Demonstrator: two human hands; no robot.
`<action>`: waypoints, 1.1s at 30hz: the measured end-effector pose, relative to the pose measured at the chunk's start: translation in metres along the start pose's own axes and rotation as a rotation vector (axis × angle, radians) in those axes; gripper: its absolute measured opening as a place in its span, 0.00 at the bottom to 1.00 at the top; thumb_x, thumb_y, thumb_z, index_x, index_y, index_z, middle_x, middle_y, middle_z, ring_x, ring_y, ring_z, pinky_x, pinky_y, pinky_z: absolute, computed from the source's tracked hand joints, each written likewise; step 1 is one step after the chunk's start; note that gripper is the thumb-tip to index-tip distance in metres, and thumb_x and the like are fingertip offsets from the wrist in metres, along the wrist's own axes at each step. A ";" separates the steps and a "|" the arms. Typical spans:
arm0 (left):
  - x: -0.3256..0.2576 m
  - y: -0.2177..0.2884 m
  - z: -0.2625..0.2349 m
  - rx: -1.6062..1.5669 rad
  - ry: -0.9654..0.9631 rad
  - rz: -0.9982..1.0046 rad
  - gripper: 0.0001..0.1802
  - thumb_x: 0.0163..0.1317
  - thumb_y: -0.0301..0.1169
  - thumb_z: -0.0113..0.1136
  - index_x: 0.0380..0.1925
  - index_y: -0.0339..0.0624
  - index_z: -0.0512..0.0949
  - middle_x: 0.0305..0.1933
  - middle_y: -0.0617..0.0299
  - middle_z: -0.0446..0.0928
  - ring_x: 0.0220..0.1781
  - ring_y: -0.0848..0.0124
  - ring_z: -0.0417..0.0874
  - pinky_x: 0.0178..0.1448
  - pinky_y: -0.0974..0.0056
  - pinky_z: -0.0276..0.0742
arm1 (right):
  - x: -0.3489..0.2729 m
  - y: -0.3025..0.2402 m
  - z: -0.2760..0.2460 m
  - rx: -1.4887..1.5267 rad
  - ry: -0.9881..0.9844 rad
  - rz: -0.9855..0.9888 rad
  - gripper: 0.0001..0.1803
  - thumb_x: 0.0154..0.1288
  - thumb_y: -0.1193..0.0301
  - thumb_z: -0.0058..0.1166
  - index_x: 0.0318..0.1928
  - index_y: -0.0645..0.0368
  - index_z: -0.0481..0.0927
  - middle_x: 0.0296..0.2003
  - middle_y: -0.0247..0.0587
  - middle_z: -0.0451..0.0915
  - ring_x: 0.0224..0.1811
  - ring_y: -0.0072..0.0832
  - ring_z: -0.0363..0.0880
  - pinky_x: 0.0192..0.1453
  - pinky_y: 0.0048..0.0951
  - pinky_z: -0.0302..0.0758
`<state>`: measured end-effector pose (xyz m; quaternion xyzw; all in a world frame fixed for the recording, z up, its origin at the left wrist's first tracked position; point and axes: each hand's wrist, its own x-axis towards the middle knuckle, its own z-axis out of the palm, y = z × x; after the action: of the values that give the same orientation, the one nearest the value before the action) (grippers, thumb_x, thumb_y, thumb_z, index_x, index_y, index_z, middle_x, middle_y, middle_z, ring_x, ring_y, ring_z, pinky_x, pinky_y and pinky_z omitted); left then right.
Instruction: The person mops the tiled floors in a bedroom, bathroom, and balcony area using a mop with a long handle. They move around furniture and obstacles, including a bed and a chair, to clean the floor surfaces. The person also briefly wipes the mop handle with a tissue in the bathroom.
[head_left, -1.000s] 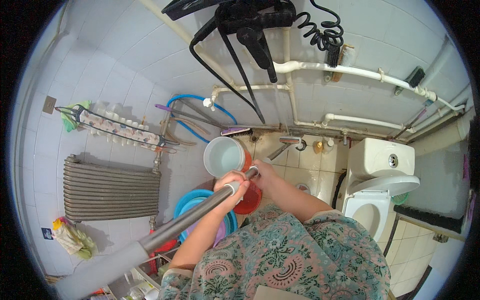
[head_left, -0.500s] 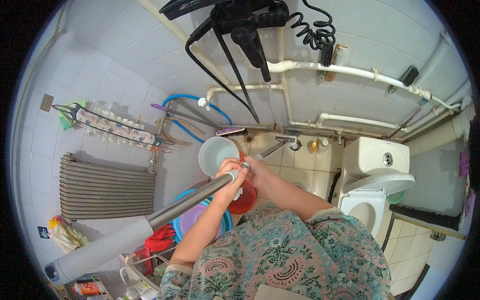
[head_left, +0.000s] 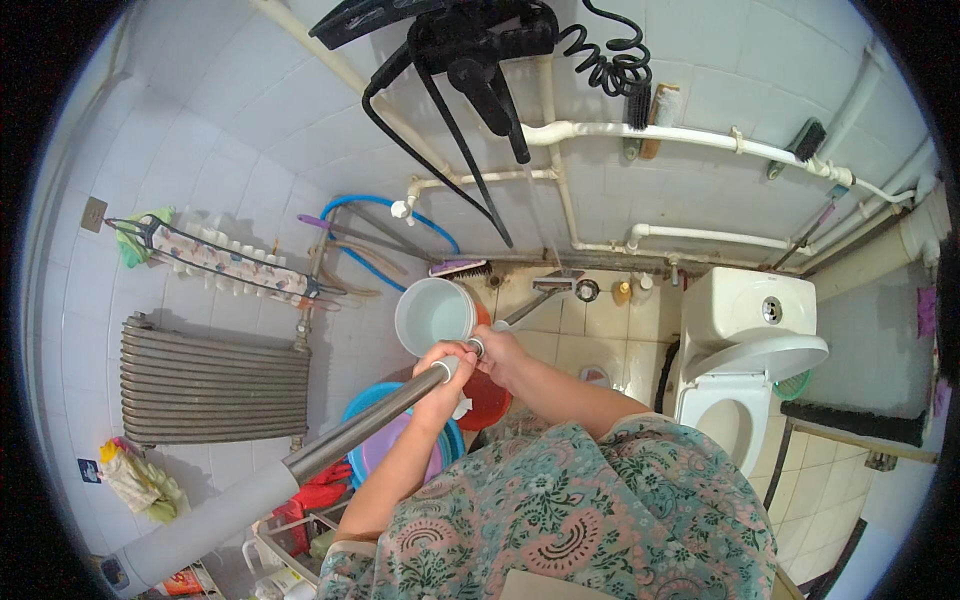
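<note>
My two hands are closed around a long-handled mop [head_left: 352, 437], which slants from the lower left toward the floor by the far wall. My left hand [head_left: 445, 385] wraps the metal pole just beyond a white collar. Right beside it, farther along the pole, is my right hand [head_left: 500, 357]. The small flat mop head [head_left: 556, 284] lies at the foot of the wall, under a thin stream of water from a black spout [head_left: 512, 135]. A round floor drain [head_left: 587, 290] sits just right of the head. Fingers hide part of the pole.
Left of the pole stand a white bucket [head_left: 436, 315], a red basin [head_left: 487, 403] and a blue basin [head_left: 368, 402]. A toilet [head_left: 745, 310] is at the right, and two small bottles [head_left: 632, 291] stand by the wall. A radiator [head_left: 215, 385] hangs on the left wall.
Both hands have drawn back slightly toward me and to the left with the pole. The mop head has slid a little left, away from the drain. Water still runs onto it.
</note>
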<state>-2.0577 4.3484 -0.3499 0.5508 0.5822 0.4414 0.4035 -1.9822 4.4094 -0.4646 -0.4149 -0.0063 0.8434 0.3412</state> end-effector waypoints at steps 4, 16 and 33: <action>-0.001 -0.005 0.007 -0.050 0.060 -0.017 0.05 0.55 0.26 0.59 0.27 0.38 0.72 0.35 0.61 0.76 0.38 0.75 0.75 0.45 0.69 0.71 | 0.013 0.000 0.001 0.018 0.001 -0.040 0.13 0.56 0.69 0.50 0.42 0.62 0.71 0.30 0.39 0.75 0.26 0.31 0.76 0.27 0.29 0.74; 0.003 0.100 -0.029 0.110 0.002 0.241 0.08 0.49 0.27 0.64 0.23 0.38 0.74 0.27 0.60 0.76 0.30 0.72 0.76 0.37 0.68 0.72 | 0.060 -0.037 -0.055 0.125 0.153 -0.015 0.04 0.53 0.72 0.49 0.28 0.53 0.68 0.21 0.33 0.68 0.22 0.26 0.70 0.26 0.30 0.72; 0.017 0.066 -0.025 0.104 -0.145 0.238 0.07 0.52 0.25 0.61 0.23 0.40 0.71 0.29 0.59 0.76 0.32 0.72 0.75 0.37 0.67 0.72 | 0.097 -0.025 -0.054 0.197 0.192 0.022 0.08 0.61 0.66 0.46 0.36 0.55 0.67 0.28 0.36 0.69 0.27 0.27 0.69 0.33 0.32 0.76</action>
<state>-2.0640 4.3637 -0.2791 0.6666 0.5044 0.4141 0.3603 -1.9709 4.4704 -0.5598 -0.4583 0.1140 0.7999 0.3702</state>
